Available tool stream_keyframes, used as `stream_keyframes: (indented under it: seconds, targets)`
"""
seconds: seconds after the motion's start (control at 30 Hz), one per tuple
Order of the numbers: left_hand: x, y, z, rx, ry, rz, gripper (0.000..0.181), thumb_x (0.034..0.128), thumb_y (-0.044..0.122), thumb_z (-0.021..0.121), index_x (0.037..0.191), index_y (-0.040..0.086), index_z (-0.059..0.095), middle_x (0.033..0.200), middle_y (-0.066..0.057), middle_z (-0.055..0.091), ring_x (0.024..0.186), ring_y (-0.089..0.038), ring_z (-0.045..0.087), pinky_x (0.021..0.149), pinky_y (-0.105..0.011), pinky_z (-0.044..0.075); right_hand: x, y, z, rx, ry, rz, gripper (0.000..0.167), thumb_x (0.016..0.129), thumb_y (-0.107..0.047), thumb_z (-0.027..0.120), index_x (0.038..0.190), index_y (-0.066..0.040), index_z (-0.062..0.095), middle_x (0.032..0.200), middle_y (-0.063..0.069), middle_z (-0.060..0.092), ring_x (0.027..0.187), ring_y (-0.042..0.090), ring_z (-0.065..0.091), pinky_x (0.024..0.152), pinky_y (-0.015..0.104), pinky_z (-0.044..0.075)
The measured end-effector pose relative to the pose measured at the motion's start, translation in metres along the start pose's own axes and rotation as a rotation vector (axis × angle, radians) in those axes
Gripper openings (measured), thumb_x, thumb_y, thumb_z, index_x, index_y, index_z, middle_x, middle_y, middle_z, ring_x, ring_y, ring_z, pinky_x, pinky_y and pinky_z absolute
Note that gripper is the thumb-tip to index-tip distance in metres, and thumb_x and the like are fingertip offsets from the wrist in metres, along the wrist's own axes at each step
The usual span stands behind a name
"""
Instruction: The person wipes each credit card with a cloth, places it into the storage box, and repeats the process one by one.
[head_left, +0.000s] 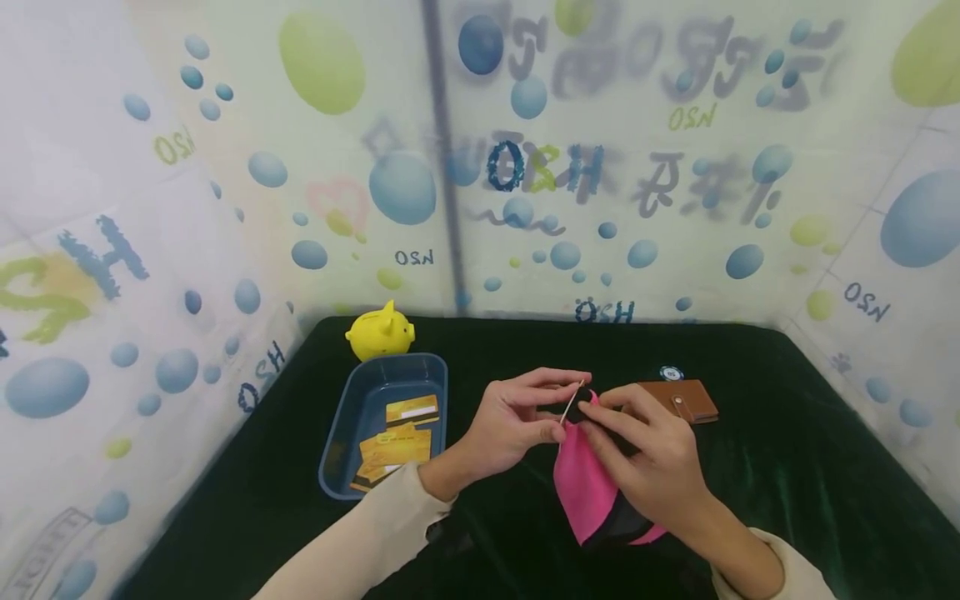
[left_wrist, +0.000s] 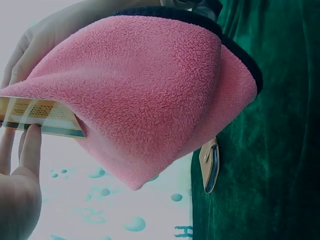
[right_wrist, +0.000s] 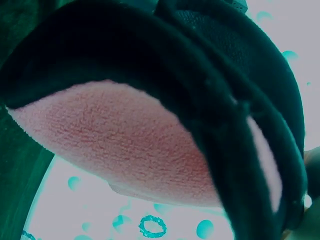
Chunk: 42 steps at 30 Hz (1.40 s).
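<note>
My left hand [head_left: 501, 423] pinches a gold card [left_wrist: 45, 117] by its edges, between thumb and fingers. Seen from the head, that card [head_left: 572, 403] is nearly edge-on and tilted. A pink fleecy cloth with black trim [head_left: 583, 483] hangs from my right hand [head_left: 660, 458], whose fingers grip a bunched part of it against the card. The cloth [left_wrist: 140, 90] covers part of the card and hand in the left wrist view. In the right wrist view, the cloth [right_wrist: 125, 145] hides most of the right hand.
On the left stands a blue tray [head_left: 366, 396] with several gold cards [head_left: 397, 446] in it. A yellow piggy bank [head_left: 378, 335] is behind it. To the right lie a brown wallet [head_left: 697, 400] and a poker chip [head_left: 671, 373]. Dark green fabric [head_left: 810, 467] covers the table.
</note>
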<state>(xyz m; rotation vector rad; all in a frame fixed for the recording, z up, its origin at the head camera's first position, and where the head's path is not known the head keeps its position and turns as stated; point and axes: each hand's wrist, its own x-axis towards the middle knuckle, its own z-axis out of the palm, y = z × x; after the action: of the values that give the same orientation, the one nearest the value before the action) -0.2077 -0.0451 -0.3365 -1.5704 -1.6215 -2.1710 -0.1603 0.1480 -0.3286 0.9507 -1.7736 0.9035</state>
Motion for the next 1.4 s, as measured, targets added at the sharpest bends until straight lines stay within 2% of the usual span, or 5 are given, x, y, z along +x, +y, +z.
stream_keyframes:
  seconds: [0.4,0.77,1.07,1.3,1.4]
  targets:
    - [0.000,0.008,0.008,-0.013,0.048,0.061,0.062,0.0870,0.024,0.074,0.121,-0.023,0.053,0.128,-0.043,0.048,0.121,-0.024,0.059,0.089,-0.050,0.053,0.003,0.000,-0.001,-0.025,0.023,0.027,0.043,0.098,-0.036,0.062,0.094,0.004,0.076,0.088,0.010,0.065,0.059,0.007,0.046,0.051,0.013,0.041]
    - [0.000,0.020,0.014,0.056,0.071,0.117,0.059,0.0868,0.025,0.074,0.123,-0.017,0.054,0.123,-0.038,0.049,0.113,-0.051,0.053,0.084,-0.051,0.056,0.001,0.000,0.001,-0.015,0.025,0.037,0.043,0.098,-0.036,0.063,0.093,0.005,0.076,0.086,0.009,0.064,0.058,0.006,0.044,0.050,0.012,0.039]
    - [0.003,0.021,0.010,0.041,0.057,0.188,0.058,0.0866,0.026,0.074,0.127,-0.012,0.056,0.122,-0.037,0.048,0.116,-0.026,0.057,0.080,-0.052,0.057,0.000,0.001,0.001,-0.004,0.014,0.044,0.043,0.098,-0.036,0.063,0.093,0.004,0.076,0.086,0.009,0.064,0.058,0.005,0.043,0.049,0.012,0.037]
    - [0.005,0.022,0.005,0.002,0.070,0.243,0.049,0.0894,0.021,0.072,0.134,0.003,0.060,0.129,-0.007,0.055,0.117,-0.018,0.056,0.082,-0.044,0.058,-0.004,0.001,0.000,0.004,-0.005,0.046,0.043,0.098,-0.036,0.063,0.093,0.004,0.076,0.086,0.008,0.063,0.058,0.006,0.044,0.049,0.012,0.038]
    - [0.006,0.024,0.002,-0.024,0.086,0.246,0.048,0.0903,0.020,0.071,0.135,0.008,0.060,0.129,-0.006,0.053,0.118,-0.018,0.055,0.085,-0.038,0.057,-0.005,0.001,0.000,0.008,-0.019,0.042,0.043,0.098,-0.037,0.063,0.094,0.003,0.077,0.086,0.008,0.063,0.057,0.005,0.044,0.049,0.012,0.038]
